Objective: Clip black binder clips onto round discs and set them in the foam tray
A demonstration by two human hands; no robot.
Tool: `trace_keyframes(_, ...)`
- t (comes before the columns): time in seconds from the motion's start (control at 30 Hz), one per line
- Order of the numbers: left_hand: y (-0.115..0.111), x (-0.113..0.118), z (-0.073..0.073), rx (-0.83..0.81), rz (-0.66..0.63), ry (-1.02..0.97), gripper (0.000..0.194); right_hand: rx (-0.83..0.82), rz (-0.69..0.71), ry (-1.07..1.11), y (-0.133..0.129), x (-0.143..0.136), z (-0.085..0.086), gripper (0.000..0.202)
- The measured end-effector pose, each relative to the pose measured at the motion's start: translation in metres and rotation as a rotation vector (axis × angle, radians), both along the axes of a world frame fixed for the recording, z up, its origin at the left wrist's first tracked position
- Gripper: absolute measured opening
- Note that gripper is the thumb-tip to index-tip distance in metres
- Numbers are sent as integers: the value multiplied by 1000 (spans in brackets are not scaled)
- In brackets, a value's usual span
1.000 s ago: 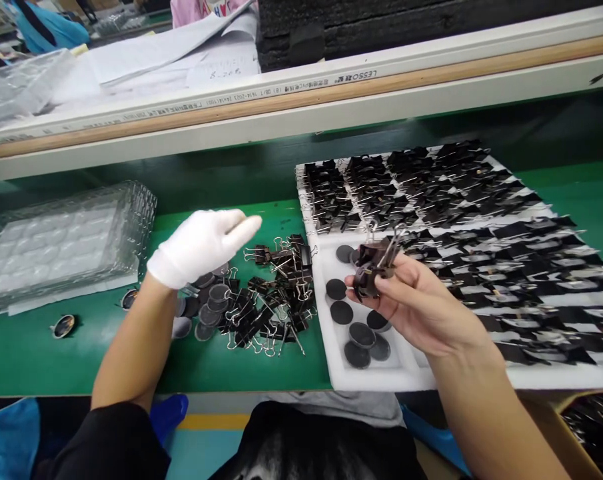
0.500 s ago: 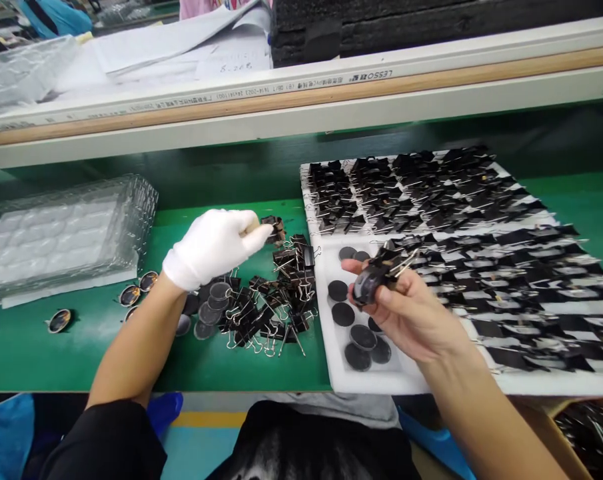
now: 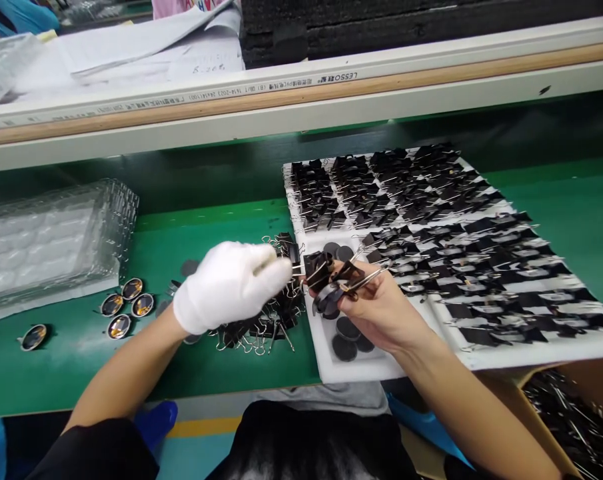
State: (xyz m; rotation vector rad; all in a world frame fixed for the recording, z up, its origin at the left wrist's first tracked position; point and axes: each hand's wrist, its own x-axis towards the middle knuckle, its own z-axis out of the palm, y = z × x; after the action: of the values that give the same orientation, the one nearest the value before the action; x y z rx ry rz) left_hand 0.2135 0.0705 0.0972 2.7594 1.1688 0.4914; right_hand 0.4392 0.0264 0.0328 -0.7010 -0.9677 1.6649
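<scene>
My left hand [image 3: 236, 283], in a white glove, pinches a black binder clip [image 3: 317, 267] by its metal handles. That clip touches or nearly touches the round dark piece [image 3: 330, 298] in my bare right hand [image 3: 381, 303]. Other binder clips [image 3: 352, 275] with long wire handles are on this piece, between my right fingers and thumb. Below my left hand lies a pile of loose black clips [image 3: 254, 333] on the green table [image 3: 171, 363]. Dark discs [image 3: 348, 328] rest in the near left part of the white foam tray [image 3: 326, 369], under my right hand.
Rows of clipped pieces [image 3: 421, 193] fill much of the foam tray. Clear plastic trays [image 3: 51, 233] are stacked at the left, with several round metal-rimmed parts [image 3: 142, 305] nearby. A white rail [image 3: 261, 123] crosses behind. A box of clips [image 3: 576, 427] is at the lower right.
My left hand has moved right and down from behind the pile, bringing a clip to the piece in my right hand. The view has shifted, and more round parts show at the left.
</scene>
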Motion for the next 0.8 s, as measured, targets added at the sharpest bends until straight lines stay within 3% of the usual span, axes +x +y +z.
trace_keyframes(0.13, -5, 10, -7, -261, 9, -52, 52, 0, 22, -71, -1, 0, -3, 39)
trace_keyframes(0.27, -9, 16, -14, -156, 37, -98, 54, -6, -17, -61, -1, -1, -3, 43)
trace_keyframes(0.5, -8, 14, -19, 81, 79, 104, 57, -7, -62, -28, 1, 0, 1, 45)
trace_keyframes(0.8, -14, 19, -16, -21, 145, 76, 57, -9, -93, 16, 0, 0, -3, 42)
